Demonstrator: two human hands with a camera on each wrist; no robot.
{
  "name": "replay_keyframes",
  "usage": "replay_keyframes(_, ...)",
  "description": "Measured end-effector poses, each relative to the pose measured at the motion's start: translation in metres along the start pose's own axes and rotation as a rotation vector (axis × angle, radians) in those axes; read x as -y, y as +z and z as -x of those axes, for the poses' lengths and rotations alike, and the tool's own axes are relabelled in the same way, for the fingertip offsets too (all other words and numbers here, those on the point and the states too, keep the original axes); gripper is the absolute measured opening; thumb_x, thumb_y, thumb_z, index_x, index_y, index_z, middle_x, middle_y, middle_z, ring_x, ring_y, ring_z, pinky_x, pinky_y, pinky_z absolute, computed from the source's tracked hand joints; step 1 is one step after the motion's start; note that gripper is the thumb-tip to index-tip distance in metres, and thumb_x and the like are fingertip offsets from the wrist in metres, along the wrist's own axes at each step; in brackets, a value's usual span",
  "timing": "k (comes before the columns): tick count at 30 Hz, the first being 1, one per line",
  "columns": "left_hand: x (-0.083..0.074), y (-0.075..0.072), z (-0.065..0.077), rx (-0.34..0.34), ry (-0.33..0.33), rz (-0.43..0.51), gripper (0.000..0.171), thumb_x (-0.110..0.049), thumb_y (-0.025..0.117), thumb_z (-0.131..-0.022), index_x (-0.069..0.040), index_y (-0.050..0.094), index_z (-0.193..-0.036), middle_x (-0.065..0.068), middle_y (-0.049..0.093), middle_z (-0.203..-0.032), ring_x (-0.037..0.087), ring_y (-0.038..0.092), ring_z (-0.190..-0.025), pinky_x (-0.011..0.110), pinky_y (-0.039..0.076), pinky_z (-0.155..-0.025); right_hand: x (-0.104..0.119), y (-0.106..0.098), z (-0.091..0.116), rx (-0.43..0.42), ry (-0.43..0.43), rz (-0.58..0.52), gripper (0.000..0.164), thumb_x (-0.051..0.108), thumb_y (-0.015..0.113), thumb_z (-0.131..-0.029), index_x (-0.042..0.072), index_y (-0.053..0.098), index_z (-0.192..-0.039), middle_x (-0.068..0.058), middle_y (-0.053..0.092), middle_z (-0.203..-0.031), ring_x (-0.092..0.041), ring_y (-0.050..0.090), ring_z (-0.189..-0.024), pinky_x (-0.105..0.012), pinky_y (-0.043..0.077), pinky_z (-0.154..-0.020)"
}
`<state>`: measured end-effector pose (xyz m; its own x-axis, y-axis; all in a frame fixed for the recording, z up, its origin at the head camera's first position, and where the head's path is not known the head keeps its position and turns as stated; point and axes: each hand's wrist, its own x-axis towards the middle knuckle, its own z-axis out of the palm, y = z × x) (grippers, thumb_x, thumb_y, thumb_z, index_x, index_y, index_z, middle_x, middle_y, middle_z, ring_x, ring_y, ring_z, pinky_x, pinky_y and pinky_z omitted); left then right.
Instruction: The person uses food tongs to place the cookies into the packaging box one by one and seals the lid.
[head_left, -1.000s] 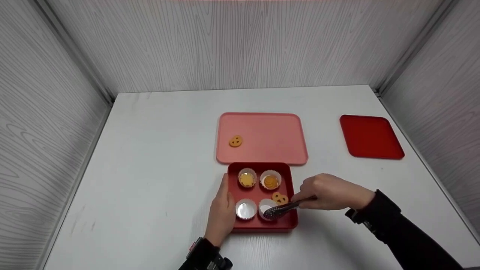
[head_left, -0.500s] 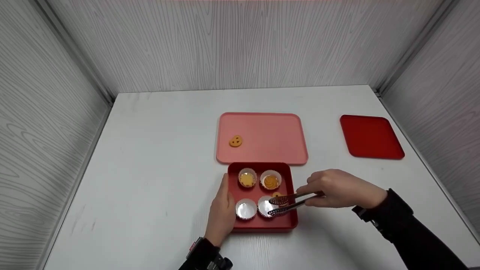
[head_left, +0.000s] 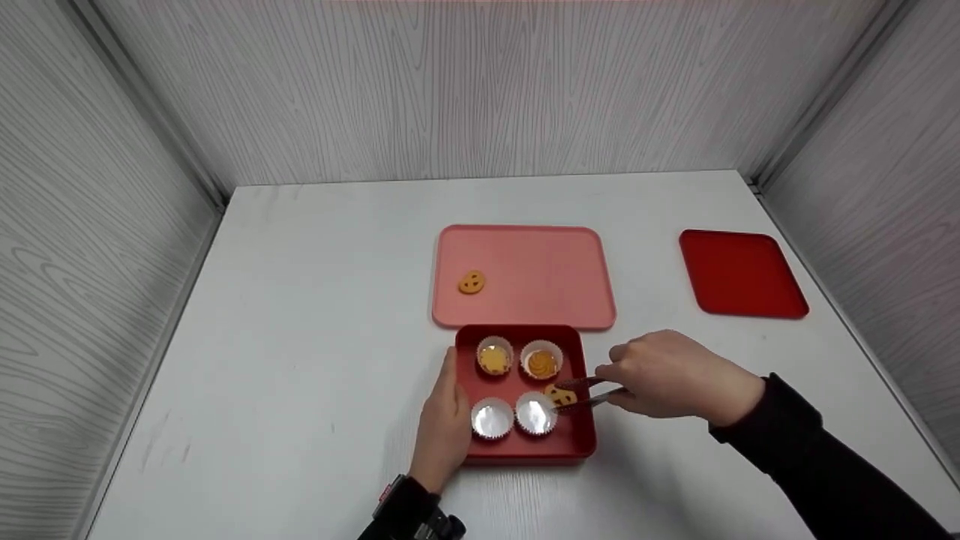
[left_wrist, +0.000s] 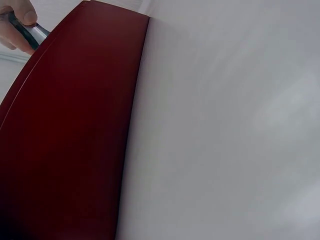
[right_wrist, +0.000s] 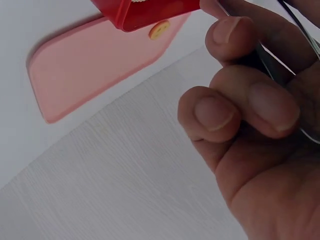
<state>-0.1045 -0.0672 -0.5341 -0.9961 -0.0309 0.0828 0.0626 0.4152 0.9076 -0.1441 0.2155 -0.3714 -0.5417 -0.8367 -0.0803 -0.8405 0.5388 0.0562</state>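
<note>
My right hand (head_left: 671, 375) grips metal tongs (head_left: 602, 398), their two arms spread. The tong tips are at either side of a pretzel-shaped cookie (head_left: 560, 397) inside a red box (head_left: 514, 386). My left hand (head_left: 441, 424) rests along the box's left wall, its fingers straight. In the box stand several white paper cups. The back left cup has a pale yellow cookie (head_left: 494, 360), the back right one a swirled cookie (head_left: 542, 364). The front left cup (head_left: 492, 418) and front right cup (head_left: 534, 417) are bare inside. In the right wrist view, curled fingers (right_wrist: 270, 102) surround the tongs.
Behind the box lies a pink tray (head_left: 540, 274) with another pretzel-shaped cookie (head_left: 472, 282) on its left part. A flat red tray (head_left: 742, 274) lies farther right, close to the right side wall. Grey wood-grain walls border the white table (head_left: 315, 300) at the back and sides.
The tongs have spread apart and shifted back from the front right cup to around the pretzel-shaped cookie. That cup has slid slightly backward. My left hand stays at the box.
</note>
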Motion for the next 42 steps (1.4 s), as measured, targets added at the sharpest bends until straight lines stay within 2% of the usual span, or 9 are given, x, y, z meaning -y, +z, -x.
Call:
replay_keyframes(8,0.000,0.000,0.000,-0.019,0.022,-0.014,0.056,-0.004,0.040,-0.106,-0.001,0.026,-0.161,0.013,0.033,-0.164,0.025,0.033,-0.150,0.047,0.031,-0.121,0.021,-0.010,-0.011,0.059,0.048,0.165,0.017,0.024,0.085,-0.081,0.010,0.074,-0.080,-0.001,0.056,-0.062,-0.014,0.043,-0.047,-0.027,0.041,-0.041)
replay_keyframes(13,-0.001,0.000,0.002,-0.012,0.001,-0.017,0.057,-0.005,0.039,-0.107,-0.002,0.026,-0.162,0.012,0.032,-0.165,0.025,0.031,-0.151,0.045,0.030,-0.122,0.031,-0.010,-0.016,0.060,0.068,0.255,0.021,0.023,0.082,-0.082,0.011,0.071,-0.071,-0.002,0.050,-0.059,-0.014,0.034,-0.044,-0.026,0.033,-0.039)
replay_keyframes(16,-0.001,0.000,0.002,-0.012,-0.003,-0.018,0.056,-0.006,0.039,-0.107,-0.003,0.026,-0.162,0.012,0.032,-0.165,0.025,0.031,-0.151,0.046,0.030,-0.122,0.035,-0.009,-0.018,0.058,0.078,0.282,0.028,0.020,0.078,-0.084,0.010,0.063,-0.062,-0.002,0.046,-0.057,-0.013,0.027,-0.045,-0.026,0.027,-0.039)
replay_keyframes(22,-0.001,0.000,0.001,-0.012,-0.005,-0.022,0.056,-0.006,0.039,-0.107,-0.003,0.026,-0.161,0.012,0.032,-0.165,0.026,0.031,-0.151,0.046,0.029,-0.123,0.037,-0.004,-0.022,0.064,0.090,0.296,0.039,0.012,0.071,-0.085,0.012,0.046,-0.055,-0.001,0.037,-0.055,-0.011,0.020,-0.048,-0.025,0.020,-0.042)
replay_keyframes(28,-0.002,-0.001,0.001,0.002,-0.027,-0.010,0.057,-0.008,0.040,-0.107,-0.005,0.025,-0.162,0.009,0.032,-0.166,0.023,0.031,-0.151,0.044,0.029,-0.123,0.038,0.000,-0.028,0.116,0.125,0.294,0.035,0.019,0.076,-0.086,0.010,0.054,-0.061,-0.002,0.038,-0.055,-0.012,0.026,-0.045,-0.026,0.026,-0.041)
replay_keyframes(32,-0.002,-0.001,0.001,0.003,-0.023,-0.011,0.057,-0.008,0.039,-0.107,-0.005,0.025,-0.162,0.010,0.031,-0.166,0.024,0.030,-0.151,0.045,0.029,-0.123,0.037,0.000,-0.032,0.132,0.135,0.308,0.035,0.020,0.077,-0.086,0.009,0.055,-0.062,-0.001,0.037,-0.054,-0.013,0.025,-0.046,-0.026,0.026,-0.041)
replay_keyframes(38,0.000,-0.001,0.001,-0.006,-0.002,-0.021,0.056,-0.007,0.039,-0.107,-0.004,0.026,-0.162,0.011,0.031,-0.166,0.025,0.030,-0.151,0.045,0.029,-0.123,0.030,0.000,-0.037,0.149,0.096,0.290,0.036,0.018,0.078,-0.085,0.010,0.054,-0.059,0.000,0.035,-0.049,-0.012,0.025,-0.046,-0.026,0.028,-0.042)
replay_keyframes(42,0.000,0.000,0.001,-0.017,0.019,-0.023,0.055,-0.006,0.039,-0.107,-0.001,0.027,-0.161,0.013,0.032,-0.165,0.026,0.031,-0.151,0.046,0.029,-0.123,0.023,0.002,-0.036,0.153,0.051,0.253,0.040,0.014,0.076,-0.086,0.013,0.050,-0.055,0.002,0.033,-0.048,-0.011,0.022,-0.049,-0.025,0.024,-0.042)
